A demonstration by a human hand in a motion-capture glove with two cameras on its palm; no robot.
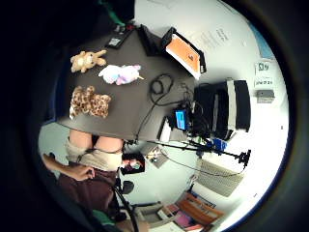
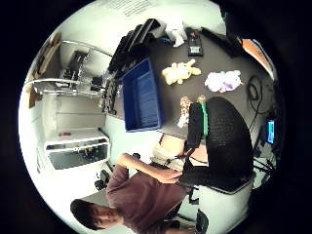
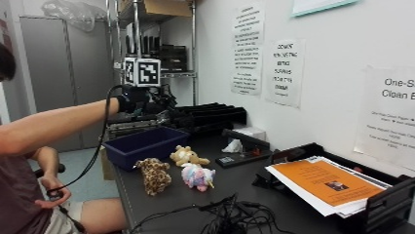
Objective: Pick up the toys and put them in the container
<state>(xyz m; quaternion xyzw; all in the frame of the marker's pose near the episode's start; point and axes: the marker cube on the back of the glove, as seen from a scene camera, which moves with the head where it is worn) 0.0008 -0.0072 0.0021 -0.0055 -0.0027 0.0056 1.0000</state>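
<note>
Hands (image 3: 139, 103): grip state indiscernible, raised above spotted, tan and pastel plush toys (image 3: 185, 171).

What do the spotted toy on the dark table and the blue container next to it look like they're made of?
The spotted brown leopard-print toy looks like soft plush fabric: its outline is fuzzy and it slumps on the table. The rectangular dark blue container looks like rigid moulded plastic with a smooth, fairly matte finish, judging by its straight walls and even rim, though the look alone cannot settle it.

White wall (image 3: 337, 44) with posted papers (image 3: 283, 72), metal shelving (image 3: 152, 58), grey cabinet (image 3: 62, 73)
</note>
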